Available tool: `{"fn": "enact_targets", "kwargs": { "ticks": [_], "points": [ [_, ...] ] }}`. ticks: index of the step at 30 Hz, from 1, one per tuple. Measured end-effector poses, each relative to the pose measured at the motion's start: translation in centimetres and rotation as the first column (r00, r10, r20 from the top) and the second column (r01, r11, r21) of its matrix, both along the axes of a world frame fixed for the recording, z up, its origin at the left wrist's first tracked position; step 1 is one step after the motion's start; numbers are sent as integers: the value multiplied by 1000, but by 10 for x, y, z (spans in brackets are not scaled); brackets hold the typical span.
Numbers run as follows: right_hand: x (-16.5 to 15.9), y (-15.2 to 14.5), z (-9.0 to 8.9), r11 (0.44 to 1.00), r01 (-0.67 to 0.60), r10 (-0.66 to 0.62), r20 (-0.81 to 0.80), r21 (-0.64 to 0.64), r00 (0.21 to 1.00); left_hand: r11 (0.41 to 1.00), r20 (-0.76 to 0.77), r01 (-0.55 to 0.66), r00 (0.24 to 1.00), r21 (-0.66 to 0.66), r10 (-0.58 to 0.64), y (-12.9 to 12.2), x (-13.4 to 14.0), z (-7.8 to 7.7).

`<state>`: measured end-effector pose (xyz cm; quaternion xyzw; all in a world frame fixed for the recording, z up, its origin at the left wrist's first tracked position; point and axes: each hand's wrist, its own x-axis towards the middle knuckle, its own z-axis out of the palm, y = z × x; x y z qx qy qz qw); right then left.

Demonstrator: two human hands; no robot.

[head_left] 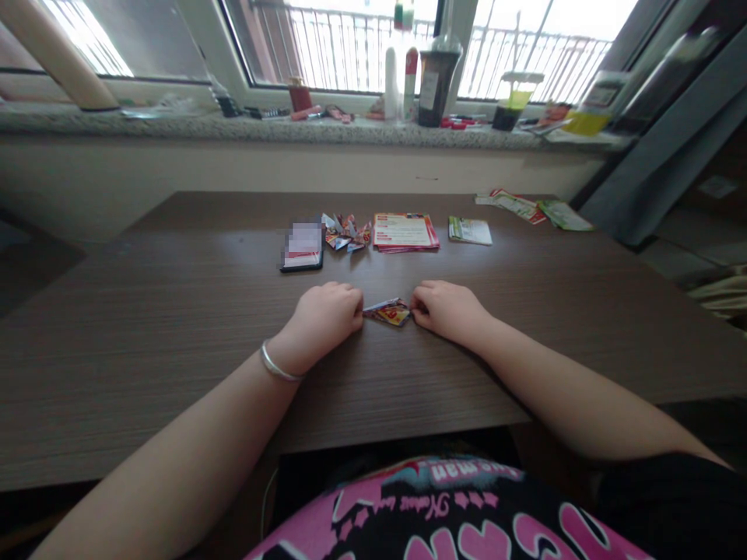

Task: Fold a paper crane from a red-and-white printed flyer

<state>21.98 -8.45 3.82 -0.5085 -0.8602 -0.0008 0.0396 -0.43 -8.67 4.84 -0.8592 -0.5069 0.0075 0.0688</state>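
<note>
A small folded piece of colourful printed paper [390,312], narrow and pointed, lies between my two hands on the brown table. My left hand [331,313], with a silver bangle at the wrist, pinches the paper's left tip. At its right end, my right hand [447,309] has curled fingers closed on the edge. Just beyond sit a clump of folded paper pieces [348,233] and a stack of printed leaflets [405,232]. Left of the clump is a phone-like dark-edged object [302,245] with a blurred face.
A smaller green-and-white paper stack [470,231] lies right of the leaflets. Loose leaflets [519,206] spread at the table's far right corner. Behind, a stone windowsill [350,134] carries a dark lidded cup [435,85], bottles and small items. A grey curtain [654,148] hangs at right.
</note>
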Motion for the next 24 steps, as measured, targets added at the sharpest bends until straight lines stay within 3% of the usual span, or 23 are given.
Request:
{"fn": "enact_targets", "kwargs": {
  "ticks": [6,9,14,18,24],
  "points": [
    [3,0,0,1000,0,0,-7,-5,1000,998,31,-62,998,-28,63,5,-8,-3],
    [3,-1,0,1000,-16,16,14,8,1000,997,136,-68,988,-35,72,7,-10,-6],
    [3,-1,1,1000,-25,24,27,18,999,996,385,87,919,3,-81,8,-5,-11],
    [3,0,0,999,-46,46,9,25,999,978,359,207,912,22,-201,8,-2,-16],
    [8,4,-6,998,-52,54,-179,19,982,980,341,191,926,-60,-160,12,-3,-21]
  ]
}}
